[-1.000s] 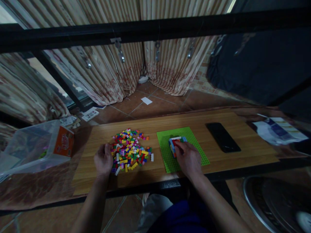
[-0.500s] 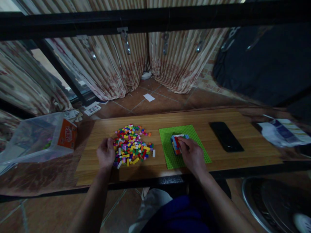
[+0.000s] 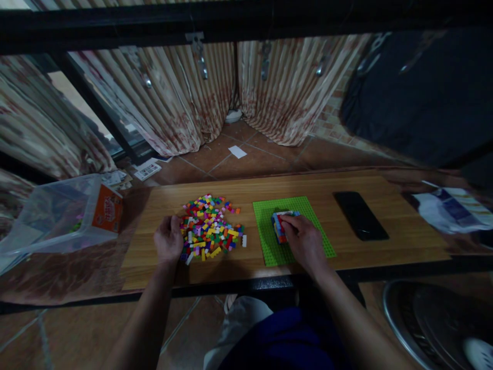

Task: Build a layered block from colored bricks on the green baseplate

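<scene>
On the green baseplate (image 3: 263, 211) stands a small block of stacked toy bricks (image 3: 278, 229) in blue, white, yellow, red and orange. My right hand (image 3: 306, 244) reaches over it from the right, thumb and forefinger pinched on a red brick (image 3: 285, 219) at its top. The fingers partly cover that brick and the block's right side. A loose pile of small coloured toy bricks (image 3: 210, 226) is spread to the left of the baseplate. Against the pile's left edge rests my left hand (image 3: 168, 240), its fingers curled closed; whatever they hold, if anything, is hidden.
Everything lies on a wooden board (image 3: 239, 270). A black phone (image 3: 360, 216) lies right of the baseplate, with a white and blue packet (image 3: 454, 208) farther right. At the left stands a clear plastic box (image 3: 57, 216) with an orange label. Curtains (image 3: 208, 97) hang behind.
The view has shifted slightly. My right hand keeps its pinch on the red brick atop the block, and my left hand stays beside the pile.
</scene>
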A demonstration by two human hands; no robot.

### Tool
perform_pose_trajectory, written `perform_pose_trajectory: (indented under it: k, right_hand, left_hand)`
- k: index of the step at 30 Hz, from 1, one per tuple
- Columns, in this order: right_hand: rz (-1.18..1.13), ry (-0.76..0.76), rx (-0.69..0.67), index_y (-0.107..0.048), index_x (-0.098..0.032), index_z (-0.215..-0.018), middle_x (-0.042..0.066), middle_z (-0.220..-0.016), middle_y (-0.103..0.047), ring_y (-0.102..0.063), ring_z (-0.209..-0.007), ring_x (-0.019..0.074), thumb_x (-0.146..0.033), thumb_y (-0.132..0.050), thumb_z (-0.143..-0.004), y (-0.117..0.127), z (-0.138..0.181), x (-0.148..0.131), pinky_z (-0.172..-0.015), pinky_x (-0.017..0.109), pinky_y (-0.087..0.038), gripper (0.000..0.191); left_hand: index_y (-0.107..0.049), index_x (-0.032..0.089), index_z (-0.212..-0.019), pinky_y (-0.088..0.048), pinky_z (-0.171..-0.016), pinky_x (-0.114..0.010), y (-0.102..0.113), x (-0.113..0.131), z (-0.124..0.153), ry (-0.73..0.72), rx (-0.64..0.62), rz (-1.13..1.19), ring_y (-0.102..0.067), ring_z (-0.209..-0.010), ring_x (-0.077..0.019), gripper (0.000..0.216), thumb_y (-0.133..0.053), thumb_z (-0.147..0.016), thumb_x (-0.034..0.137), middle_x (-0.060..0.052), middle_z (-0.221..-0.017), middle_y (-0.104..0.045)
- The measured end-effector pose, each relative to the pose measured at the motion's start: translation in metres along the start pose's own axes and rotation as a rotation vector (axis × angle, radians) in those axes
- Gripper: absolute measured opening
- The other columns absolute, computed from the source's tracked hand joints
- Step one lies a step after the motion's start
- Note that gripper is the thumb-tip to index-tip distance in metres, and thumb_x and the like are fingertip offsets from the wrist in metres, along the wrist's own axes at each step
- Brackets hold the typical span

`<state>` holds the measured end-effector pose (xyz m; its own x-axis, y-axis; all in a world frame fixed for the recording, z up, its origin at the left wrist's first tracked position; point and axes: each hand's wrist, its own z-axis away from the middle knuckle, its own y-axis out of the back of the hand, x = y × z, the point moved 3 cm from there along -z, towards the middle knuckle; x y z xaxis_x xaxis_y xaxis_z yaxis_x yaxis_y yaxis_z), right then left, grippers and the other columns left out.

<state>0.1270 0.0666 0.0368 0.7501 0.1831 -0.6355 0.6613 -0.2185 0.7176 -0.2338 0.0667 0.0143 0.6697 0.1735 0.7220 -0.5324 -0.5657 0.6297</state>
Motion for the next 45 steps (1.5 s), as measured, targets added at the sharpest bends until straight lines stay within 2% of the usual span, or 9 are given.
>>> perform_pose_trajectory:
  k: [15, 24, 28, 31, 34, 38, 45]
  right_hand:
    - [0.123, 0.054, 0.05, -0.073, -0.021, -0.104, 0.009, -0.086, -0.065, -0.058, -0.084, 0.0235, -0.036, -0.042, -0.094, -0.005, 0.004, -0.002, -0.079, 0.038, -0.047, 0.036]
    - [0.082, 0.086, 0.063, -0.071, -0.02, -0.105, 0.01, -0.092, -0.067, -0.06, -0.084, 0.0225, -0.037, -0.042, -0.093, -0.001, 0.005, -0.001, -0.078, 0.038, -0.049, 0.036]
    - [0.015, 0.097, 0.129, -0.067, -0.018, -0.112, 0.011, -0.1, -0.068, -0.062, -0.092, 0.023, -0.034, -0.042, -0.094, 0.008, 0.009, -0.012, -0.083, 0.039, -0.049, 0.035]
    - [-0.022, 0.148, 0.127, -0.069, -0.019, -0.107, 0.01, -0.1, -0.068, -0.062, -0.094, 0.0227, -0.032, -0.044, -0.094, 0.01, 0.017, -0.029, -0.085, 0.039, -0.049, 0.031]
    - [-0.062, 0.217, 0.073, -0.069, -0.021, -0.101, 0.008, -0.097, -0.068, -0.062, -0.092, 0.0211, -0.029, -0.047, -0.093, 0.001, 0.027, -0.047, -0.085, 0.037, -0.05, 0.025]
    - [-0.083, 0.294, -0.054, -0.069, -0.02, -0.099, 0.007, -0.093, -0.068, -0.062, -0.088, 0.0198, -0.025, -0.048, -0.093, -0.024, 0.037, -0.061, -0.081, 0.035, -0.051, 0.023]
    - [-0.037, 0.272, -0.173, -0.068, -0.02, -0.102, 0.007, -0.094, -0.068, -0.061, -0.091, 0.0212, -0.021, -0.047, -0.092, -0.055, 0.042, -0.06, -0.082, 0.036, -0.049, 0.023]
  left_hand:
    - [-0.058, 0.02, -0.072, -0.041, -0.06, -0.025, -0.003, -0.004, 0.0, 0.008, 0.009, 0.021, -0.059, -0.067, -0.0167, 0.031, -0.041, -0.09, 0.038, -0.004, -0.07, -0.065]
    - [-0.057, 0.021, -0.071, -0.041, -0.062, -0.025, -0.003, -0.005, 0.0, 0.008, 0.012, 0.02, -0.059, -0.069, -0.0172, 0.031, -0.04, -0.089, 0.039, -0.003, -0.069, -0.064]
    - [-0.057, 0.021, -0.07, -0.04, -0.062, -0.025, -0.004, -0.005, 0.001, -0.001, 0.017, 0.01, -0.059, -0.068, -0.0168, 0.032, -0.039, -0.089, 0.039, -0.004, -0.069, -0.064]
    - [-0.055, 0.02, -0.068, -0.039, -0.06, -0.025, -0.004, -0.004, 0.002, 0.0, 0.015, 0.014, -0.058, -0.065, -0.016, 0.033, -0.039, -0.09, 0.039, -0.004, -0.066, -0.062]
    - [-0.055, 0.02, -0.068, -0.038, -0.06, -0.026, -0.003, -0.003, 0.002, 0.001, 0.016, 0.012, -0.058, -0.065, -0.0156, 0.033, -0.039, -0.09, 0.038, -0.004, -0.067, -0.063]
    - [-0.055, 0.019, -0.069, -0.038, -0.061, -0.025, -0.003, -0.003, 0.003, -0.016, 0.028, 0.01, -0.057, -0.067, -0.0153, 0.031, -0.04, -0.09, 0.037, -0.003, -0.068, -0.063]
    - [-0.055, 0.02, -0.069, -0.038, -0.061, -0.025, -0.003, -0.003, 0.003, -0.001, 0.027, 0.011, -0.057, -0.067, -0.0148, 0.032, -0.04, -0.09, 0.037, -0.002, -0.068, -0.062]
